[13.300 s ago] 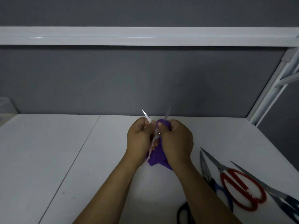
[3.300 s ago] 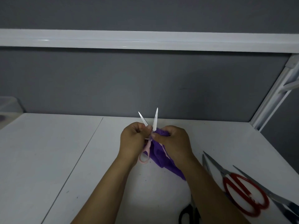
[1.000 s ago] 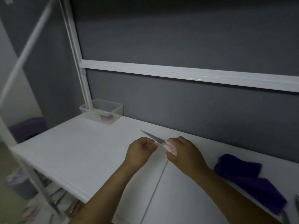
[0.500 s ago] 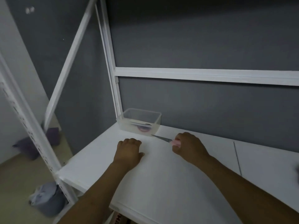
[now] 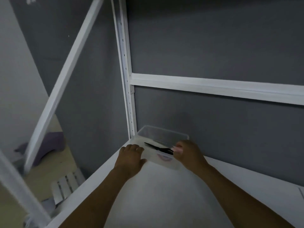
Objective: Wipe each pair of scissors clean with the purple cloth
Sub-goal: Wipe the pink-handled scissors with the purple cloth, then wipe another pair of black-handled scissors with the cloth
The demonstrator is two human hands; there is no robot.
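Now, at the back-left corner of the white tabletop [image 5: 164, 195], a clear plastic box [image 5: 164, 130] stands against the grey wall, just beside the white upright post [image 5: 126, 96] of the frame. The right hand [image 5: 189, 153] is at the box's right end, its fingers [image 5: 182, 144] curled tight round the pale pink handle of a pair of scissors [image 5: 158, 147]. The dark blades lie together and point left, reaching in over the box's rim. The left hand [image 5: 130, 157] rests knuckles-up on the tabletop at the box's near-left corner, fingers [image 5: 131, 148] loosely bent and holding nothing, thumb stretched toward the front wall. Through that wall shows a pinkish shape [image 5: 162, 157], too blurred to name. On the wall at top left sits a small pale mark [image 5: 29, 0]; whatever it says is too small to read. Down on the floor to the left lies a soft purple heap [image 5: 49, 145].
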